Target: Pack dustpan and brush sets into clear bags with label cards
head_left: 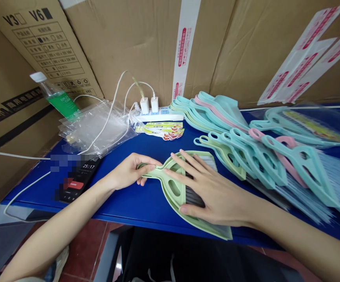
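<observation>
A green dustpan lies near the front of the blue table, with a matching green hand brush nested in it. My left hand pinches the two handles together at their left end, thumb on top. Spread fingers of my right hand lie flat over the brush head and the pan, covering much of the dark bristles. The right edge of the pan shows past my wrist, close to the table's front edge.
Hand brushes and stacked dustpans fill the right side. Behind the hands are printed cards and a power strip. Plastic bags, a bottle and a phone lie left. Cardboard boxes stand behind.
</observation>
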Action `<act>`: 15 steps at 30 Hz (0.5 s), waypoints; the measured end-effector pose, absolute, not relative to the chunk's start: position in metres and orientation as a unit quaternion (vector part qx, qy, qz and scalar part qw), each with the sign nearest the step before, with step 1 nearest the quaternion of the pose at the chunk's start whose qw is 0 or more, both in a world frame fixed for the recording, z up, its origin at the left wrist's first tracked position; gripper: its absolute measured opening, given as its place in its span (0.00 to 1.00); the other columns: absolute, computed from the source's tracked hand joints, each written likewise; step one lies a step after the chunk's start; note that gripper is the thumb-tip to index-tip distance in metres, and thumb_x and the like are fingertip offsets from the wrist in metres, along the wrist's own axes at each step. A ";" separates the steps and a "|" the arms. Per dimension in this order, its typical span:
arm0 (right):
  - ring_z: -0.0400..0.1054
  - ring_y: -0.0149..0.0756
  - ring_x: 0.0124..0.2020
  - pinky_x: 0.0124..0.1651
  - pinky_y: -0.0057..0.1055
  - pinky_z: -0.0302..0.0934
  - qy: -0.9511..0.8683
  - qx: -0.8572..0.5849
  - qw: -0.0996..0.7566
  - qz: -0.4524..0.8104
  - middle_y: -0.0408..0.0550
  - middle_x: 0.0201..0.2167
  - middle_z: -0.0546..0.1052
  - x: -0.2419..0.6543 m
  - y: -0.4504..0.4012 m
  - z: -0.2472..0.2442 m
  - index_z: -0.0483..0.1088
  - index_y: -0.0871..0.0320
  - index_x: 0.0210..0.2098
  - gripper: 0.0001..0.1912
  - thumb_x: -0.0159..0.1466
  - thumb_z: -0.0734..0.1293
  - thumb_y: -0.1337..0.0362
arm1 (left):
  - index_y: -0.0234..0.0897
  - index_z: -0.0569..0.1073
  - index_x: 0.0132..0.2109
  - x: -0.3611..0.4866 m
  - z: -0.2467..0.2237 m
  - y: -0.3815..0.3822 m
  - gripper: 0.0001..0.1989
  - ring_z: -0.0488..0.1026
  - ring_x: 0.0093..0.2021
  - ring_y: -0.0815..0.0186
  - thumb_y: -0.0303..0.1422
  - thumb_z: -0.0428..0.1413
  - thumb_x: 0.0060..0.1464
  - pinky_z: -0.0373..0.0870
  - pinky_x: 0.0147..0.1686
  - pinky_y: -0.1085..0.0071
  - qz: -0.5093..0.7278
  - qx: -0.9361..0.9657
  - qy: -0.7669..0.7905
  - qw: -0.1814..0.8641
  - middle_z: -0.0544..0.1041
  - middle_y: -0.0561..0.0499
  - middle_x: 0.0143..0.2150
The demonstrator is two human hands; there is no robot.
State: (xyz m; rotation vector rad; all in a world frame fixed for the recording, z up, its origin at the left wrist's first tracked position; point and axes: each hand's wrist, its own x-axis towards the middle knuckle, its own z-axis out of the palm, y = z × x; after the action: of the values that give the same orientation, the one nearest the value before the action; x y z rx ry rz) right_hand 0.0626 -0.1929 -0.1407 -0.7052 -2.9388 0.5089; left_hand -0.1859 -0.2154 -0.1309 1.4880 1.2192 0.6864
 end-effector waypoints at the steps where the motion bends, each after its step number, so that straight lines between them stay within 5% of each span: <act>1: 0.26 0.59 0.72 0.66 0.67 0.37 -0.958 -0.230 0.040 0.164 0.60 0.73 0.40 0.063 -0.193 -0.141 0.47 0.53 0.72 0.41 0.66 0.63 0.46 | 0.29 0.78 0.48 -0.186 -0.131 -0.215 0.24 0.62 0.17 0.75 0.46 0.60 0.54 0.60 0.16 0.79 0.284 0.624 0.507 0.521 0.67 0.58 0.18; 10: 0.25 0.56 0.72 0.67 0.65 0.36 -0.965 -0.205 0.050 0.155 0.60 0.74 0.39 0.063 -0.186 -0.147 0.44 0.54 0.72 0.42 0.67 0.61 0.43 | 0.33 0.76 0.44 -0.190 -0.125 -0.216 0.14 0.68 0.24 0.73 0.39 0.54 0.58 0.69 0.24 0.76 0.245 0.678 0.509 0.471 0.72 0.54 0.29; 15: 0.25 0.56 0.72 0.68 0.65 0.37 -0.961 -0.220 0.048 0.161 0.61 0.74 0.38 0.067 -0.181 -0.148 0.45 0.55 0.72 0.39 0.70 0.58 0.45 | 0.36 0.77 0.47 -0.201 -0.120 -0.219 0.15 0.75 0.37 0.66 0.36 0.50 0.61 0.72 0.39 0.71 0.199 0.750 0.530 0.341 0.81 0.49 0.41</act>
State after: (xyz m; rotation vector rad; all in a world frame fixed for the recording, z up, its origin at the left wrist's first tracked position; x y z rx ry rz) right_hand 0.0669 -0.1805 -0.1481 -0.6719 -2.9299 0.4899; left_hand -0.2010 -0.2185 -0.1200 1.9514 1.3801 0.5182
